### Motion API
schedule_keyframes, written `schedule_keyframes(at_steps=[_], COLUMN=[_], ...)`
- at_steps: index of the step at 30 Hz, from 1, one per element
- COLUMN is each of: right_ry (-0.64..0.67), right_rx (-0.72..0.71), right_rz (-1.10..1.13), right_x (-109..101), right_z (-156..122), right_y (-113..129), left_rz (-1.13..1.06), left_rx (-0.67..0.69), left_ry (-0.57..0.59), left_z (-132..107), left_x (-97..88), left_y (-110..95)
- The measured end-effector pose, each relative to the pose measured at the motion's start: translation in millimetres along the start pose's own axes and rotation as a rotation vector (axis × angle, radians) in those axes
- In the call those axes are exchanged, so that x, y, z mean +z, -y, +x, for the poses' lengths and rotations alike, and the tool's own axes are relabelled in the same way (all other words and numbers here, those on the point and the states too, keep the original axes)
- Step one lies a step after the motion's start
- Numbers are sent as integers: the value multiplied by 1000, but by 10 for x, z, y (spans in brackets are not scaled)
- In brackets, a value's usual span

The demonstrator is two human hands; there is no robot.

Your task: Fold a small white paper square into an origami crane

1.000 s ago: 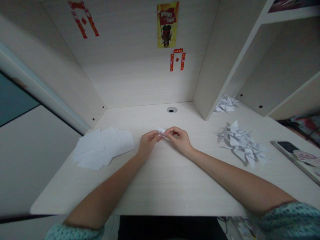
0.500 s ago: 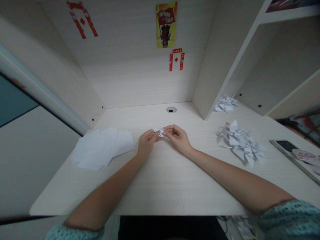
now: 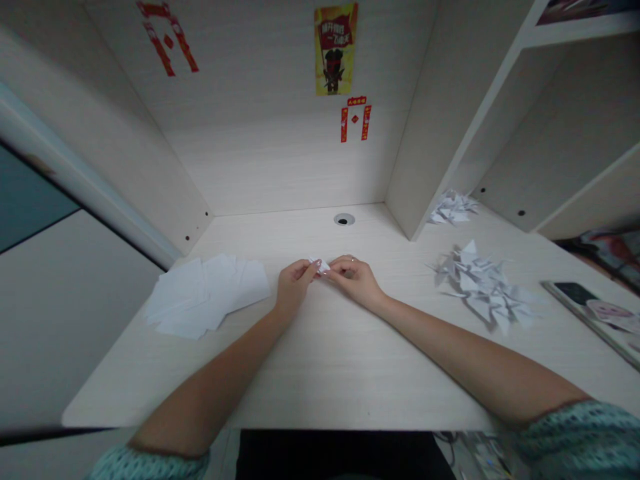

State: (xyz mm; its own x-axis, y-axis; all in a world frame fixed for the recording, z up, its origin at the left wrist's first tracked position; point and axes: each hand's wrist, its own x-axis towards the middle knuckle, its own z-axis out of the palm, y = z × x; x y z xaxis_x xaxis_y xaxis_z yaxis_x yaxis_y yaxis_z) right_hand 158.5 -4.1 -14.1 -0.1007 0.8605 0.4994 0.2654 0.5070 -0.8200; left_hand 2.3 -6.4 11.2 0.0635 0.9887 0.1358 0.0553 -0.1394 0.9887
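A small folded white paper [image 3: 323, 266] is pinched between both hands above the middle of the desk. My left hand [image 3: 296, 280] grips its left side, thumb on top and fingers curled beneath. On the other side, my right hand [image 3: 356, 277] pinches the right edge between thumb and index finger. The fingers cover much of the paper, so its exact folds cannot be made out. Left of my left hand lies a spread stack of white paper sheets [image 3: 205, 293]. To the right of my right hand is a heap of folded white paper cranes [image 3: 483, 283].
Another pile of folded paper [image 3: 453, 207] sits behind the shelf's upright panel [image 3: 425, 133]. A phone [image 3: 580, 297] lies on a flat tablet-like object at the right. The desk [image 3: 320, 373] has a round cable hole [image 3: 344, 219] near the back wall.
My right fingers have closed in on the paper's right edge, and the index finger has come down slightly. The paper has turned a little in my hands; the left hand stays nearly in place.
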Motion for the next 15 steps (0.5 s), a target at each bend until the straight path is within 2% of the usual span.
schedule_keyframes(at_steps=[7, 15], right_ry=[-5, -13], right_rx=[-52, 41], right_rz=[-27, 13], right_x=[-12, 11], right_z=[-2, -1], right_y=[61, -24], left_rz=[-24, -86], left_rx=[-15, -14], left_ry=[13, 2], left_z=[11, -13], left_x=[7, 20], left_y=[5, -58])
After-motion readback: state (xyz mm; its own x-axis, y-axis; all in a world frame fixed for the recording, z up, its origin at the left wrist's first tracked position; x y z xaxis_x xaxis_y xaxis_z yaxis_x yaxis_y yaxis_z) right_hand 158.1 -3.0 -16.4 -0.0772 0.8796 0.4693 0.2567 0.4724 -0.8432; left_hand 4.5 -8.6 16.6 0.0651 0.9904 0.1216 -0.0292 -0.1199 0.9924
